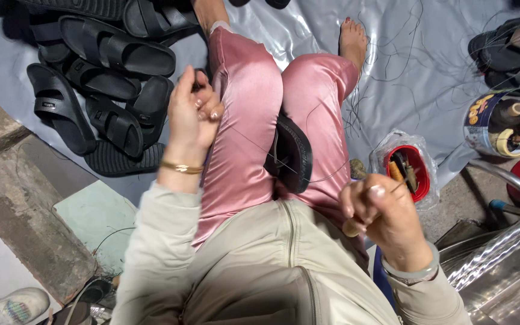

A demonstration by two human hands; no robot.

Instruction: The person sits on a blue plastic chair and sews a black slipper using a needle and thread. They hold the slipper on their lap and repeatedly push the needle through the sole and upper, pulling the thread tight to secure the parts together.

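**Thread drawn taut over a black sandal**

Your right hand (380, 210), nearest the camera, pinches a wooden-handled awl (356, 224). Your left hand (192, 111) closes on thin dark thread (254, 144). The black rubber sandal (293, 153) sits wedged between your pink-trousered knees.

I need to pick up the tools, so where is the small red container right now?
In the head view the red container sits on the floor at the person's right side, just beyond the right hand and beside the right knee, with a round tin farther right.

Black sandal (293, 153) mostly hidden between knees.
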